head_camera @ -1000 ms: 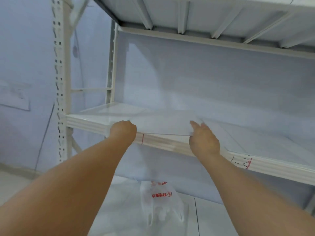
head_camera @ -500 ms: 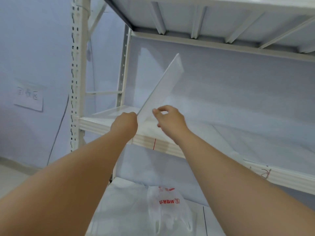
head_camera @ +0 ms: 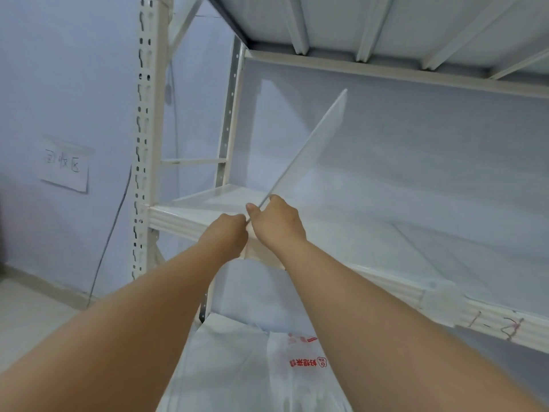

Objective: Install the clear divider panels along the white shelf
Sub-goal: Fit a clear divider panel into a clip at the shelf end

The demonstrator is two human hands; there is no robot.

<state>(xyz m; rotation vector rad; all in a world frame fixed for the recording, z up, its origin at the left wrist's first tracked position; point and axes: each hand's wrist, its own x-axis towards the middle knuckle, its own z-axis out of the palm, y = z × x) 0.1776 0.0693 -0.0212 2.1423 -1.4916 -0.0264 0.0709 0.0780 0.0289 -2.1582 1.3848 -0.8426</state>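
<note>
A clear divider panel (head_camera: 315, 144) stands on edge on the white shelf (head_camera: 190, 223), leaning to the right, with its top corner high toward the back. My right hand (head_camera: 277, 223) pinches the panel's near front edge between thumb and fingers. My left hand (head_camera: 227, 236) is closed at the panel's bottom front corner, right at the shelf's front lip. Another clear panel (head_camera: 463, 260) lies flat on the shelf to the right. A clear clip (head_camera: 439, 300) sits on the shelf's front edge further right.
A perforated white upright (head_camera: 145, 114) frames the shelf's left end, and an upper shelf (head_camera: 386, 22) hangs overhead. A white plastic bag with red print (head_camera: 297, 361) lies on the lower level. A paper note (head_camera: 65, 168) is stuck on the left wall.
The panel lay flat on the shelf a second ago. My hands have tipped it up onto its edge and closed together at its near corner. The view has shifted right.
</note>
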